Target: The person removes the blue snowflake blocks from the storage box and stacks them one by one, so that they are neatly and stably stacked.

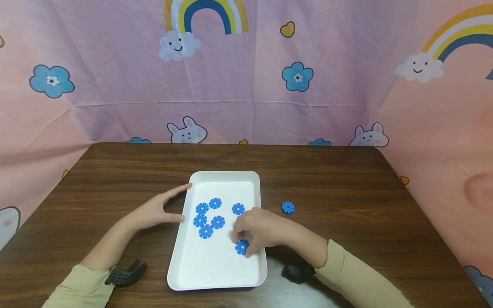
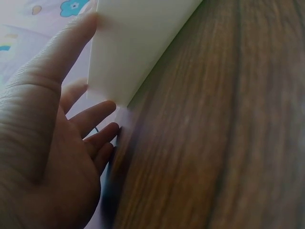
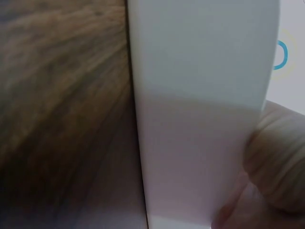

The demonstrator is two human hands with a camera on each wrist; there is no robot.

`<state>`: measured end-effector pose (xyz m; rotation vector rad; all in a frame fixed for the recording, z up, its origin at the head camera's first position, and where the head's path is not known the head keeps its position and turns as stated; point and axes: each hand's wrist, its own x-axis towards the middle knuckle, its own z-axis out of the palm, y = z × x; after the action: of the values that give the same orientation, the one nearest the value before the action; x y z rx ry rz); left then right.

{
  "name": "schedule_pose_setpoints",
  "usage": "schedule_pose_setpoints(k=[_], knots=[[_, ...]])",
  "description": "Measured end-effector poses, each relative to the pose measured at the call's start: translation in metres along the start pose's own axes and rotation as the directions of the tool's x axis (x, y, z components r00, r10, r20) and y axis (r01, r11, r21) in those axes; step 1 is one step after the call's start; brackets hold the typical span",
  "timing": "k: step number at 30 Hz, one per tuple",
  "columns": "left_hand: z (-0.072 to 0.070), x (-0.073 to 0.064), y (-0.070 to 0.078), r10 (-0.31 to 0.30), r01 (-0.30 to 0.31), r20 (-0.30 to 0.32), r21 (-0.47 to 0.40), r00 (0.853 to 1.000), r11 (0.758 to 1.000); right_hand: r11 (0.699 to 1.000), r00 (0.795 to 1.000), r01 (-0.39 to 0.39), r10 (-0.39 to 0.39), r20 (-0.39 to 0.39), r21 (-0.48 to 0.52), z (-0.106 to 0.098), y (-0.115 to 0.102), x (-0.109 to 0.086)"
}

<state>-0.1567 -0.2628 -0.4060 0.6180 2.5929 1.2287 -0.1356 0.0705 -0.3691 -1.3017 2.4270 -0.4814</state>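
Observation:
A white tray (image 1: 215, 273) lies lengthwise on the wooden table. Spread fingers of my left hand (image 1: 155, 210) touch the tray's left side, thumb nearer me and index finger farther off; the left wrist view shows that hand (image 2: 62, 138) against the tray's outer wall (image 2: 133, 43). Over the tray's right side, my right hand (image 1: 259, 229) pinches a blue notched disc (image 1: 241, 247) between thumb and curled fingers. Beyond it lies another blue disc (image 1: 238, 208). Several more blue discs (image 1: 206, 231) lie in a loose cluster at the tray's left. The right wrist view hides the fingertips.
One blue disc (image 1: 287, 207) rests on the dark wooden table (image 1: 327, 179), right of the tray. Patterned fabric (image 1: 254, 85) hangs behind and beside the table. A black strap piece (image 1: 126, 273) is on the left wrist, and a dark device (image 1: 297, 272) sits under the right.

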Motion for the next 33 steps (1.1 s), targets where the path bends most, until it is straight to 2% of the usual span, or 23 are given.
schedule_pose_setpoints(k=[10, 15, 25, 33], knots=[[0.0003, -0.0001, -0.0013, 0.0, 0.0, -0.001, -0.008, 1.0, 1.0, 0.998, 1.0, -0.005, 0.007, 0.029, -0.062, -0.0024, -0.003, 0.0006], [-0.0001, -0.0004, 0.0001, -0.005, 0.005, -0.004, -0.016, 1.0, 1.0, 0.999, 0.999, -0.014, 0.016, 0.038, -0.052, -0.0027, -0.0031, 0.0], [-0.0008, -0.0002, 0.0013, -0.006, 0.006, -0.005, -0.015, 1.0, 1.0, 0.997, 0.999, 0.045, -0.045, 0.006, -0.061, -0.0005, 0.0013, -0.002], [-0.0007, 0.0002, 0.0004, -0.011, 0.011, -0.002, -0.014, 1.0, 1.0, 0.997, 0.998, 0.063, -0.064, -0.02, -0.046, 0.0001, 0.0035, -0.0052]])
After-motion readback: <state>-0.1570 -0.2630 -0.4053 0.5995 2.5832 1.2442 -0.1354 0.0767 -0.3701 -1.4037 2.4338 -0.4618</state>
